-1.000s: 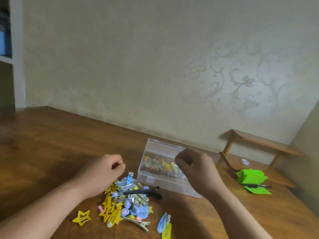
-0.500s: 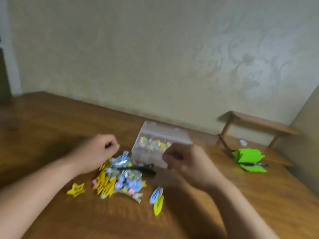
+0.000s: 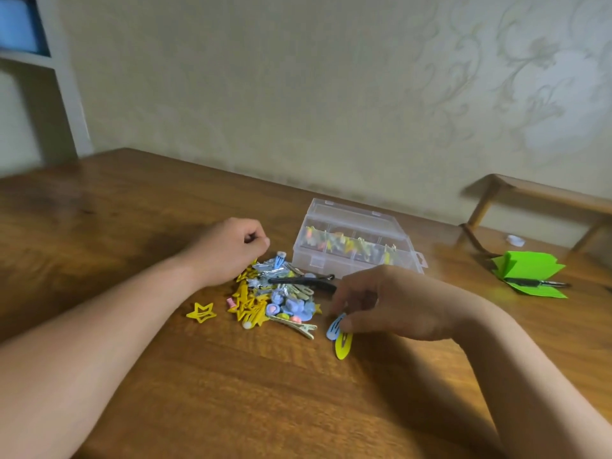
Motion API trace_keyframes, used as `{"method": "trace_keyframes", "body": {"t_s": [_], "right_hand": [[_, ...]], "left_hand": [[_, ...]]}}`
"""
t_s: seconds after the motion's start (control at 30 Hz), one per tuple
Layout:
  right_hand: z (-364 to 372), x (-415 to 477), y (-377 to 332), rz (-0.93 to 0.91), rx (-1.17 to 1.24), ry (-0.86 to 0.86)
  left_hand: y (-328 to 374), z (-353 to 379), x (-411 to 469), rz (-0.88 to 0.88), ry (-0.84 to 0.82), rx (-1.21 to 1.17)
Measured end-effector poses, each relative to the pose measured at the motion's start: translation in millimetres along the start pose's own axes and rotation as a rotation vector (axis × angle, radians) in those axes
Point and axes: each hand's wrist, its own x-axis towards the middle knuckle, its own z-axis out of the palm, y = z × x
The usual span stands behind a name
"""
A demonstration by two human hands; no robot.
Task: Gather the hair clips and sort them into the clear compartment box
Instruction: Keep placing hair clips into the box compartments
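A pile of hair clips in yellow, blue and silver lies on the wooden table, with a long black clip across its top. A yellow star clip sits apart to the left. The clear compartment box stands just behind the pile, and colourful clips show through its walls. My left hand rests curled in a fist at the pile's upper left edge, nothing visible in it. My right hand reaches down right of the pile and pinches a blue snap clip that lies beside a yellow snap clip.
A green folded paper with a dark pen on it lies at the right. Behind it stands a small wooden rack against the wall. A white shelf unit rises at the far left.
My right hand came away from the box and dropped to the blue snap clip by the pile. My left hand stayed curled at the pile's edge. The camera view shifted.
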Motion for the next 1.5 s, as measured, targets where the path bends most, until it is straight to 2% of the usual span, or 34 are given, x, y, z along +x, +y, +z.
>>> {"method": "trace_keyframes", "body": {"t_s": [0.53, 0.63, 0.73, 0.87, 0.93, 1.0, 1.07, 1.2, 1.33, 1.43, 1.5], "right_hand": [[6.0, 3.4, -9.0, -0.005, -0.043, 0.015], [2.1, 2.3, -9.0, -0.033, 0.009, 0.022], [-4.0, -0.2, -3.4, -0.066, 0.193, 0.193], [-12.1, 4.7, 15.9, 0.016, 0.335, 0.599], [-19.6, 13.3, 30.7, 0.121, 0.294, 0.752], [-30.9, 23.7, 42.6, 0.249, 0.129, 0.831], [-42.3, 34.5, 49.5, 0.33, -0.03, 0.827], [-55.7, 52.7, 51.1, 0.432, -0.32, 0.653], [-60.2, 63.3, 43.7, 0.482, -0.487, 0.517], [-59.8, 68.0, 42.8, 0.424, -0.384, 0.469], [-57.2, 63.8, 41.1, 0.373, -0.221, 0.549]], "left_hand": [[3.1, -1.3, -1.5, 0.005, -0.039, 0.009], [3.4, -0.9, -0.5, 0.008, -0.037, 0.002], [2.1, 0.8, 0.5, 0.017, -0.028, -0.002], [2.2, 1.8, 2.2, 0.03, -0.013, 0.004], [1.0, 2.3, 2.5, 0.03, -0.003, -0.009], [0.6, 2.5, 2.8, 0.027, -0.007, -0.017], [0.5, 2.4, 3.0, 0.025, -0.007, -0.021], [-0.3, 1.7, 2.2, 0.021, -0.008, -0.03], [0.5, 1.6, 0.8, 0.021, -0.016, -0.017], [1.1, 0.6, 1.0, 0.021, -0.021, -0.022], [0.7, 1.0, 0.6, 0.018, -0.023, -0.031]]}}
